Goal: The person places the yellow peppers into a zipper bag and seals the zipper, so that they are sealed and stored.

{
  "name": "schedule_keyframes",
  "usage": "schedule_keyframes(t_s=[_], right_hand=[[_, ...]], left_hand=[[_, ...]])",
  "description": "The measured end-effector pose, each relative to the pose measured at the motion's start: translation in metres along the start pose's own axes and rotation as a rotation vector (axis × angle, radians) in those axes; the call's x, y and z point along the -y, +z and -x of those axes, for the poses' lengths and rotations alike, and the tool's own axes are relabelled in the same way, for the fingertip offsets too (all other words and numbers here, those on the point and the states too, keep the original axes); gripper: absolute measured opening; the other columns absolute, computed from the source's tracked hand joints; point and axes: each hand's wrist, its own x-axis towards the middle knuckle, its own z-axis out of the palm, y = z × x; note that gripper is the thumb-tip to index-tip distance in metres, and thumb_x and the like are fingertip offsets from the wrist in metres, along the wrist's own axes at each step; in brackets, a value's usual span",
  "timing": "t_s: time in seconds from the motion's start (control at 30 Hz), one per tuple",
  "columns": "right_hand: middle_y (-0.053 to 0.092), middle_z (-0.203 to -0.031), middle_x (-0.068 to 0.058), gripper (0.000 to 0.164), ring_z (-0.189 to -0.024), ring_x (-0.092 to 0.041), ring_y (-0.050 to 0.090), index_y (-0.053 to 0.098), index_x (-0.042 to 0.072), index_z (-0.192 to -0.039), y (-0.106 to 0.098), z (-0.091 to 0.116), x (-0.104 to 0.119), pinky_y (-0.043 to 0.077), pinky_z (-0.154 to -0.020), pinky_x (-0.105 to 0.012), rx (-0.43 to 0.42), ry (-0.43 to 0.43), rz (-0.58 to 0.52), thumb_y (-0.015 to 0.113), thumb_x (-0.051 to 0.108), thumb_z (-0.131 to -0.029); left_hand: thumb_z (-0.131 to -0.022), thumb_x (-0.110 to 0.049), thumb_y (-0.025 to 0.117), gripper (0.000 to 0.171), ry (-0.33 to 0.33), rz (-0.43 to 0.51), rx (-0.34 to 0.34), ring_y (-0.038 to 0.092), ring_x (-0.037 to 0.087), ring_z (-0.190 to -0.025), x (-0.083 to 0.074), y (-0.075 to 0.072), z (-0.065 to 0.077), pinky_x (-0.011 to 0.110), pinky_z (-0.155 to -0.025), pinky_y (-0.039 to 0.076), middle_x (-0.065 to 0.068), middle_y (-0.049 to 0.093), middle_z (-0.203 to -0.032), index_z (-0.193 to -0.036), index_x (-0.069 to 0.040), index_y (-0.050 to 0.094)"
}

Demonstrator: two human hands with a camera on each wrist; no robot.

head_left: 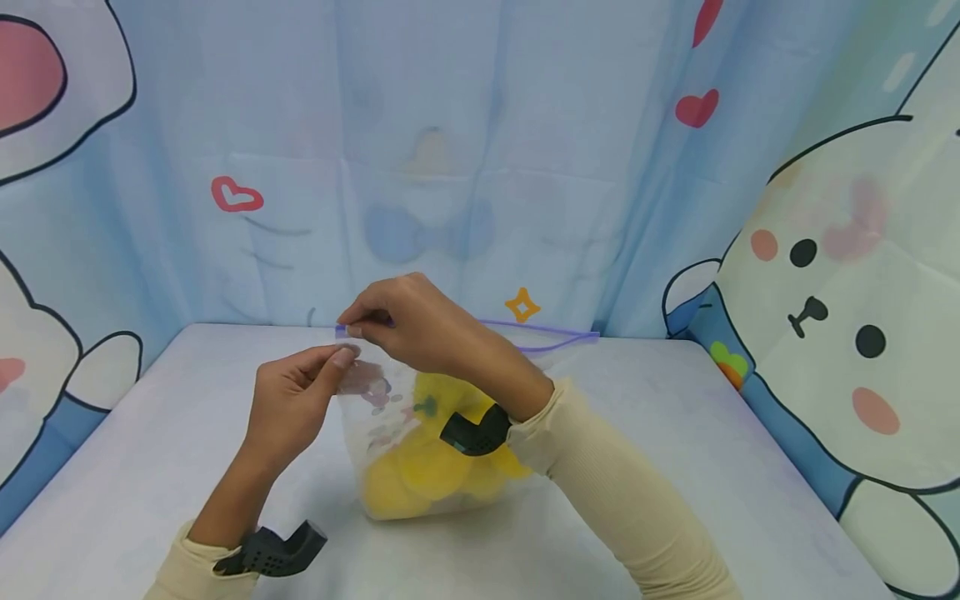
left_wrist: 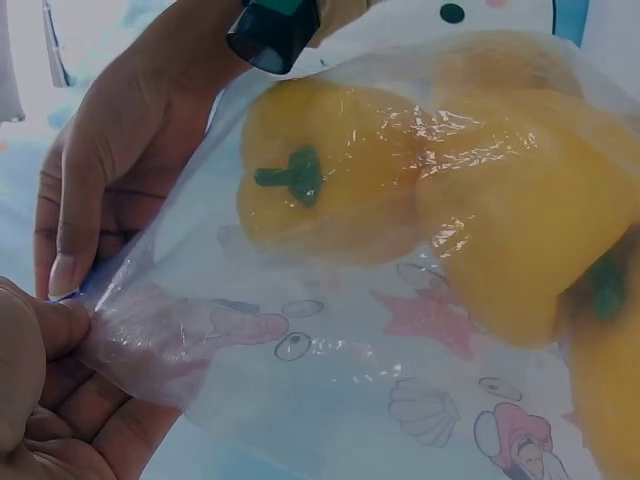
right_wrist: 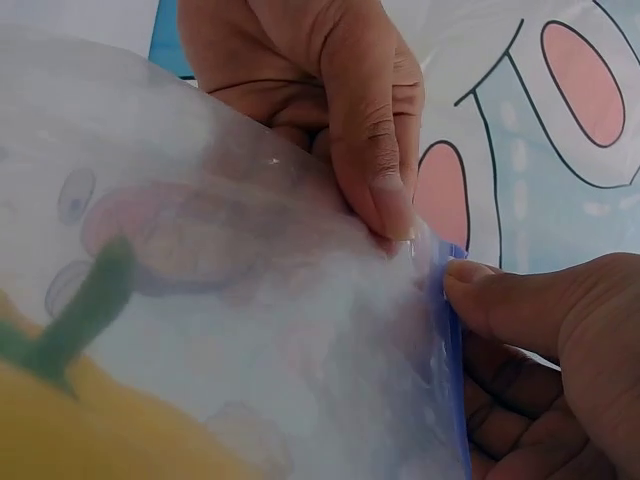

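A clear zip bag (head_left: 371,421) with printed pink and grey pictures stands on the table, holding several yellow bell peppers (head_left: 435,467) with green stems. My left hand (head_left: 288,404) pinches the bag's left edge between thumb and fingers, just below the top corner. Right above it, my right hand (head_left: 420,325) pinches the purple zip strip (right_wrist: 455,350) at that corner, its thumb (right_wrist: 490,290) lying on the strip. Farther right, the strip's two purple lines stand apart, meeting at the right end. My right forearm crosses in front of the bag and hides part of it.
The bag stands on a white-covered table (head_left: 645,425). A light blue curtain (head_left: 420,100) with cartoon animals and hearts hangs behind and along both sides. Each wrist wears a black camera (head_left: 281,550), and the one on the right overlaps the peppers in the head view.
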Motion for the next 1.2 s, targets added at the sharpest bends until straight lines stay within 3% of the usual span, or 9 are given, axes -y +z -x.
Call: schedule_keyframes(t_s=[0.13,0.37,0.5,0.9,1.2], right_hand=[[0.072,-0.099,-0.002,0.016,-0.082,-0.005,0.063,0.074,0.004,-0.104,-0.001,0.003,-0.001,0.049,-0.071,-0.015,-0.008,-0.013,0.007,0.064,0.004,-0.091],[0.071,-0.096,-0.002,0.016,-0.078,-0.005,0.061,0.074,0.003,-0.104,0.002,0.009,-0.006,0.049,-0.07,-0.015,-0.039,-0.05,0.012,0.063,0.003,-0.092],[0.071,-0.096,-0.003,0.016,-0.078,-0.006,0.061,0.073,0.002,-0.104,0.003,0.013,-0.008,0.049,-0.072,-0.015,-0.053,-0.076,0.005,0.063,0.002,-0.092],[0.071,-0.095,-0.003,0.016,-0.074,-0.006,0.059,0.073,0.002,-0.104,0.004,0.016,-0.011,0.05,-0.068,-0.017,-0.04,-0.05,-0.005,0.063,0.002,-0.092],[0.07,-0.09,-0.001,0.015,-0.071,-0.007,0.057,0.073,0.002,-0.103,0.005,0.019,-0.012,0.049,-0.066,-0.017,-0.04,-0.035,-0.018,0.063,0.002,-0.092]], left_hand=[[-0.095,-0.002,0.059,0.019,0.036,0.009,0.005,0.071,0.008,-0.077,-0.001,0.001,0.0,0.021,-0.073,0.056,0.013,0.073,-0.087,-0.107,0.006,0.071],[-0.095,0.004,0.055,0.019,0.068,0.116,0.037,0.072,0.014,-0.075,-0.002,0.002,-0.001,0.027,-0.076,0.057,0.018,0.073,-0.086,-0.107,0.01,0.069],[-0.094,0.006,0.055,0.019,0.081,0.116,0.033,0.072,0.013,-0.074,-0.002,0.001,-0.001,0.026,-0.074,0.057,0.018,0.072,-0.085,-0.105,0.01,0.069],[-0.095,0.003,0.055,0.019,0.039,0.072,0.032,0.071,0.01,-0.076,-0.004,-0.001,-0.001,0.025,-0.072,0.057,0.019,0.072,-0.085,-0.105,0.011,0.069],[-0.095,0.003,0.055,0.02,0.024,0.113,0.039,0.072,0.013,-0.075,-0.005,-0.002,-0.001,0.028,-0.072,0.058,0.02,0.071,-0.084,-0.105,0.013,0.068]])
